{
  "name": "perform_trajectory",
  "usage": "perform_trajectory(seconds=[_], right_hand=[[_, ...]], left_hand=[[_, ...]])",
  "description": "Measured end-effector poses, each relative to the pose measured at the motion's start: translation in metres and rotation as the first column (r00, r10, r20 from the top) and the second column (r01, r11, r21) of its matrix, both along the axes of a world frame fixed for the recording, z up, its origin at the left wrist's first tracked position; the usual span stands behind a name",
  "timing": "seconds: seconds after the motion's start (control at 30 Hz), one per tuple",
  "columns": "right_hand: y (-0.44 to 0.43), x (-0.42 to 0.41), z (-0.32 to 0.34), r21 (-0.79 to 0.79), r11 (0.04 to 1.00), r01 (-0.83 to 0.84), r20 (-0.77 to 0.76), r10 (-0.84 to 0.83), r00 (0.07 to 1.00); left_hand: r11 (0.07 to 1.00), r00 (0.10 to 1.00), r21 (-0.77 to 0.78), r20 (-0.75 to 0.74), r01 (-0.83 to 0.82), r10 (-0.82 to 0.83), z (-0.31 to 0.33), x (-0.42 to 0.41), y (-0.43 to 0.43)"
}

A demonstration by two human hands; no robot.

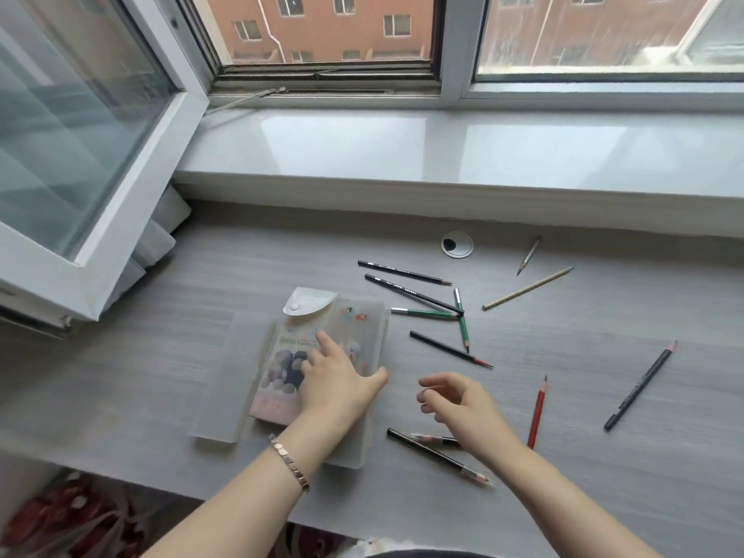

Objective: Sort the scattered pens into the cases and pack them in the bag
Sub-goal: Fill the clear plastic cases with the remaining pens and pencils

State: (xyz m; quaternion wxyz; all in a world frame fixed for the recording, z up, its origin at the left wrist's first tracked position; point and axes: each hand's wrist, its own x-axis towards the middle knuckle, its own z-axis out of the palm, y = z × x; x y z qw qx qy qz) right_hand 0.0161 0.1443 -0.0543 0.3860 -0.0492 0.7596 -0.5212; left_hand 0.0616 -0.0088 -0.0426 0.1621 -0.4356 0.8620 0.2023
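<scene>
Open window sash [80, 155] at far left, swung in over the grey desk [161, 396]. Frosted flat piece [225, 376], lid or second case, cannot tell, lies against the translucent case [362, 328] at its 9 o'clock. Left hand [338, 380], bracelet [290, 463] at the wrist, lies palm-down on the case, fingers straight and spread, gripping nothing. Black and green pencils [414, 294] lie crossed at the case's 1 o'clock. Right hand [455, 400] hovers at the case's 3 o'clock, fingers loosely curled, empty. Two black pencils [426, 449] lie beneath its wrist. Cable grommet [457, 244] at the hand's 12 o'clock, tan pencil [527, 288] at 1. Red pencil [537, 412] at its 3 o'clock, with the dark pen [640, 386] beyond.
</scene>
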Motion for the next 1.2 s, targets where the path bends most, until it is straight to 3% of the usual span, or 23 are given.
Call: perform_trajectory(seconds=[0.23,0.3,0.4,0.47,0.53,0.6,0.67,0.8,0.9,0.97,1.03,1.1,1.2], right_hand=[[0.006,-0.003,-0.002,0.030,0.999,-0.023,-0.015,0.024,1.000],[0.009,-0.006,-0.001,0.029,0.999,-0.015,-0.018,0.015,1.000],[0.015,-0.010,-0.001,0.040,0.999,-0.008,-0.032,0.009,0.999],[0.017,-0.012,-0.002,0.051,0.999,-0.009,-0.044,0.011,0.999],[0.017,-0.012,-0.004,0.062,0.998,-0.018,-0.052,0.021,0.998],[0.015,-0.011,-0.006,0.072,0.997,-0.028,-0.056,0.032,0.998],[0.013,-0.009,-0.006,0.075,0.996,-0.043,-0.057,0.048,0.997],[0.010,-0.006,-0.003,0.060,0.996,-0.069,-0.060,0.073,0.996],[0.010,-0.007,0.004,0.031,0.998,-0.046,-0.111,0.049,0.993],[0.009,-0.009,0.012,-0.050,0.999,0.014,-0.152,-0.022,0.988],[0.004,-0.014,0.025,-0.185,0.978,0.100,-0.149,-0.129,0.980],[-0.002,-0.020,0.040,-0.319,0.934,0.161,-0.083,-0.197,0.977],[-0.004,-0.029,0.053,-0.409,0.893,0.187,0.037,-0.188,0.981]], left_hand=[[0.946,0.974,-0.240,0.122,0.216,-0.192,-0.021,-0.003,0.015],[0.907,0.961,-0.339,-0.028,0.250,-0.276,-0.018,-0.001,0.006],[0.866,0.903,-0.495,-0.338,0.069,-0.265,-0.015,0.005,-0.034],[0.931,0.958,-0.353,-0.286,-0.091,-0.015,-0.010,0.014,-0.070],[0.956,0.980,-0.217,-0.050,-0.197,0.191,-0.010,0.027,-0.101],[0.965,0.967,-0.147,0.106,-0.215,0.232,-0.016,0.038,-0.117],[0.973,0.975,-0.161,0.120,-0.165,0.185,-0.021,0.045,-0.122],[0.960,0.967,-0.139,0.040,-0.242,0.250,-0.018,0.049,-0.125],[0.925,0.948,-0.264,-0.235,-0.272,0.212,0.011,0.035,-0.109],[0.948,0.883,-0.199,-0.450,-0.249,0.137,0.039,0.017,-0.083],[0.991,0.816,0.054,-0.562,-0.126,0.135,0.065,0.001,-0.049],[0.956,0.813,0.288,-0.567,0.047,0.131,0.079,-0.008,-0.012],[0.921,0.850,0.240,-0.504,0.308,-0.153,0.072,-0.012,0.037]])
